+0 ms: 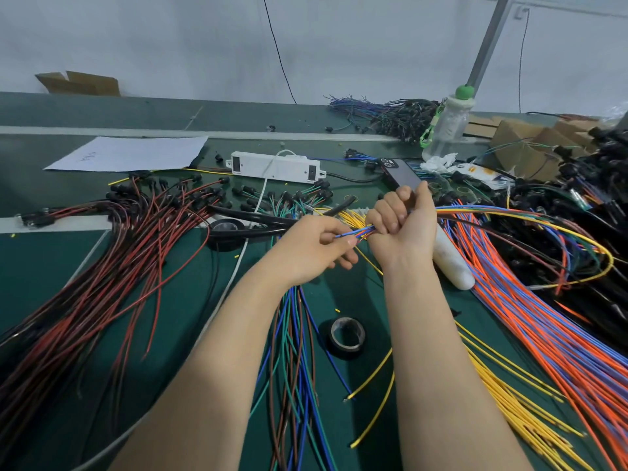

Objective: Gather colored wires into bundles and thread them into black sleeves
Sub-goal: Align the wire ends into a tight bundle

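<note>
— Holding anything, those two hands?

— Yes. The right hand (402, 220) is curled in a fist around a bundle of colored wires (475, 212). The left hand (316, 248) pinches the short wire ends (353, 232) that poke out of the fist, just beside it.

— Where does the bundle go?

— It runs right from the fist and bends in a big loop over the messy wire heap on the right.

— What lies on the green table (51, 277)?

— Thin, bendy wires everywhere. Red and black ones (112, 266) fan out on the left. Blue, green and brown ones (292, 351) lie near, between the arms. Orange and blue ones (530, 321) and yellow ones (509, 406) spread on the right.

— And the black sleeves?

— Smooth black tubes (258, 219) lie just left of the left hand, far side.

— Anything round?

— A shiny roll of black tape (346, 338) sits near, between the arms. Another roll (224, 232) lies left of the hands.

— Any containers?

— A clear plastic bottle (447, 127) with a green cap stands far right. I cannot tell what is in it.
</note>
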Available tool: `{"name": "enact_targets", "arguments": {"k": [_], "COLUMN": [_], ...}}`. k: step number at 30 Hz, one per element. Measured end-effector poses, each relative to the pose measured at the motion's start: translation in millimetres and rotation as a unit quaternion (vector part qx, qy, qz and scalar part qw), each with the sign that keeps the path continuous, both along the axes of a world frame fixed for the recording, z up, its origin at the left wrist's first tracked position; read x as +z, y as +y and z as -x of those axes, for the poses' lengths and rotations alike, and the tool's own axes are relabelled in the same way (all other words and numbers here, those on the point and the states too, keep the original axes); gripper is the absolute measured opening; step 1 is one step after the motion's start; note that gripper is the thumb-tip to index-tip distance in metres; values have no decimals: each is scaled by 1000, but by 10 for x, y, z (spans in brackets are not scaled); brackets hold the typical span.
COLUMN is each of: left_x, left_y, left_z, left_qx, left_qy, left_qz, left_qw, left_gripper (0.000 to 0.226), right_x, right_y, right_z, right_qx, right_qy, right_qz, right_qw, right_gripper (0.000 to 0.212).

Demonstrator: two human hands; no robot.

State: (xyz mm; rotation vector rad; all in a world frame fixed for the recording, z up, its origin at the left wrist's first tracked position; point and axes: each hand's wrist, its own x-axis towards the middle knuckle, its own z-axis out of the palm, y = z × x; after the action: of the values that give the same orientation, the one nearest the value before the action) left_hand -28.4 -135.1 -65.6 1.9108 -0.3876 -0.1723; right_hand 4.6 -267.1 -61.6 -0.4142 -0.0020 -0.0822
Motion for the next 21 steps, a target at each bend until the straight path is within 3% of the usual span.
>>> {"name": "enact_targets", "arguments": {"k": [5, 7, 12, 16, 21], "left_x": [-9, -15, -13, -53, -82], "left_y": [22, 32, -44, -162, -191], "left_z": [-11, -10, -3, 12, 3], "left_qx": [-1, 7, 86, 127, 129], "left_qy": [0, 41, 175, 160, 156], "left_qz": [40, 70, 156, 136, 172], "left_qw": [999, 997, 968, 969, 964], "left_gripper": [18, 15, 35, 41, 36], "right_x": [4, 4, 5, -5, -5], "right_y": [-3, 8, 111, 184, 194], "right_z": [9, 12, 12, 21, 37], "right_qx": [12, 15, 35, 39, 39], "right_qy": [6, 5, -4, 1, 12], "right_qz": [-8, -5, 12, 37, 29], "right_qw": [1000, 1000, 999, 999, 999], "right_gripper": [46, 46, 46, 45, 44]}}
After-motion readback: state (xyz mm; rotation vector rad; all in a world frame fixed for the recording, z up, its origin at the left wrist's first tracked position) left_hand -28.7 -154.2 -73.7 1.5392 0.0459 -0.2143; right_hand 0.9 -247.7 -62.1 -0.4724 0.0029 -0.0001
